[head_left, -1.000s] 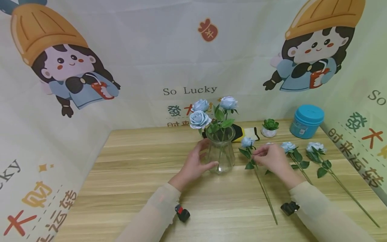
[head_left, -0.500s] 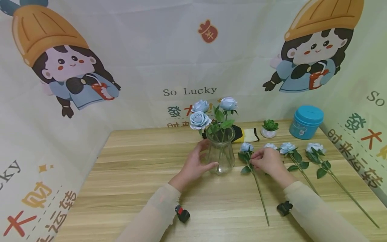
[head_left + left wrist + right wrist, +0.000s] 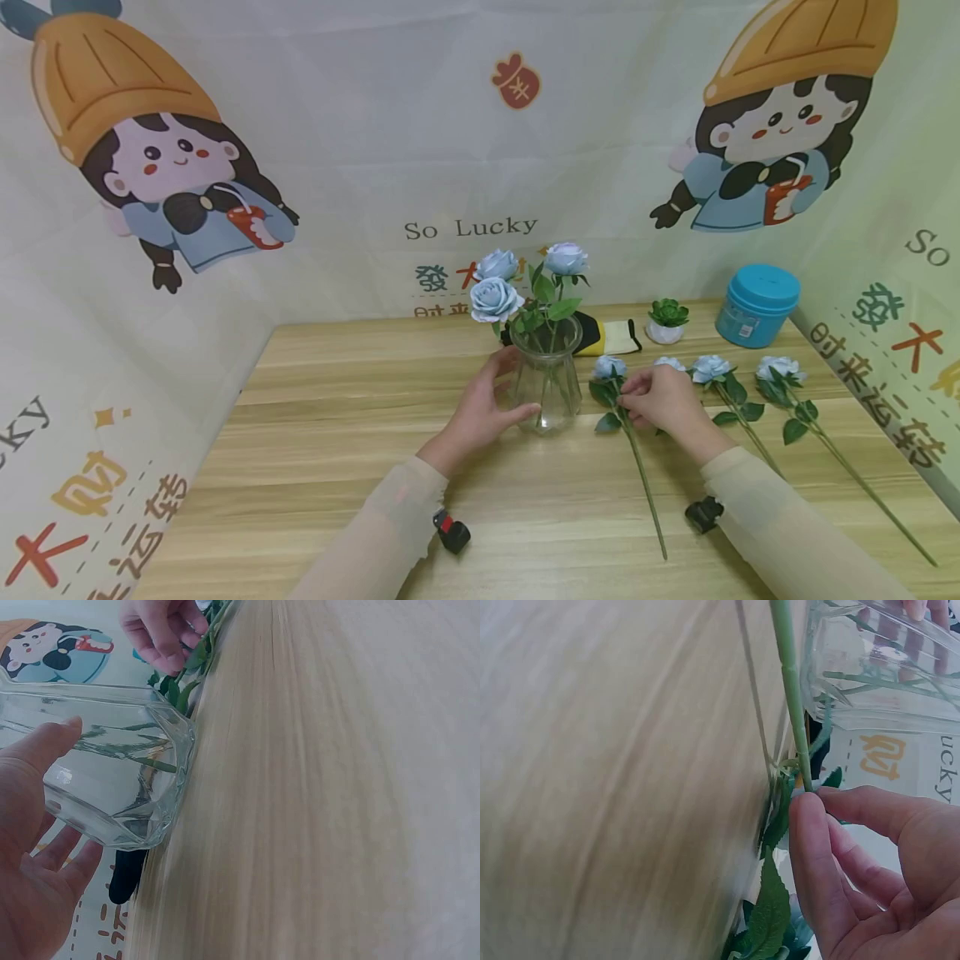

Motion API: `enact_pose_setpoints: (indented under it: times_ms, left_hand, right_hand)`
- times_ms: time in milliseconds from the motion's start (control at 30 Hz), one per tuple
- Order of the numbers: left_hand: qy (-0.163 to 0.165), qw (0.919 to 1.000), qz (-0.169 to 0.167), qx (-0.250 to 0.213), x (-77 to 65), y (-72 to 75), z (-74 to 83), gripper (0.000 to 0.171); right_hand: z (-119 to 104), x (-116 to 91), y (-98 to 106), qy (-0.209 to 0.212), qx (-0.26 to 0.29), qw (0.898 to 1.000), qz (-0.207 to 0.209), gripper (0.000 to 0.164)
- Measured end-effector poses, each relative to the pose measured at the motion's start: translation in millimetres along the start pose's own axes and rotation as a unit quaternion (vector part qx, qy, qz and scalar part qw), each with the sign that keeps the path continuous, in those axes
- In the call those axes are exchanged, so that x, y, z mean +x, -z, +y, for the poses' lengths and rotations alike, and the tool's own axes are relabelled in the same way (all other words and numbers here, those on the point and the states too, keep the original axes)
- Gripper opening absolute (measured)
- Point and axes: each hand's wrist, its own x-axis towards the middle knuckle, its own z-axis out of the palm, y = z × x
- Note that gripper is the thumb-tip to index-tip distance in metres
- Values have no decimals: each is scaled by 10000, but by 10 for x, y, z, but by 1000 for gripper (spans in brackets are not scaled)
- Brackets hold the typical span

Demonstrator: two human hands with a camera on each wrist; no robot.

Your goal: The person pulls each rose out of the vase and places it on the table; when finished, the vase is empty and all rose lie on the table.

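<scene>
A clear glass vase (image 3: 546,396) stands on the table with three pale blue roses (image 3: 497,298) in it. My left hand (image 3: 483,408) holds the vase from its left side, thumb in front and fingers behind; in the left wrist view the thumb (image 3: 52,742) lies against the glass. To the right of the vase, my right hand (image 3: 663,400) pinches the green stem of a blue rose (image 3: 610,367) between thumb and fingertips. The right wrist view shows that stem (image 3: 791,690) close up, a little above the tabletop, its shadow beside it.
Several more blue roses (image 3: 780,369) lie at the right, one partly hidden by my right hand. Behind stand a small potted succulent (image 3: 667,321) and a blue lidded tub (image 3: 759,305). A yellow and black object (image 3: 600,336) lies behind the vase. Printed cloth walls (image 3: 360,167) surround the table.
My right hand has shifted slightly left and down with the rose, whose stem end swung left. My left hand and the vase stay in place.
</scene>
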Motion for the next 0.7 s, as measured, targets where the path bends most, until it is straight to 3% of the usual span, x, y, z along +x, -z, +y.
enact_pose_setpoints:
  times_ms: [133,367,700]
  left_hand:
    - [-3,10000,7,36,-1,0,-9,91]
    - [82,10000,-15,35,-3,1,6,91]
    - [59,10000,1,-8,-2,-3,2,91]
  right_hand:
    - [-20,-18,24,15,-48,10000,21,14]
    - [-84,-72,83,459,-413,9975,343,17]
    - [-205,-133,54,845,-389,9947,436,19]
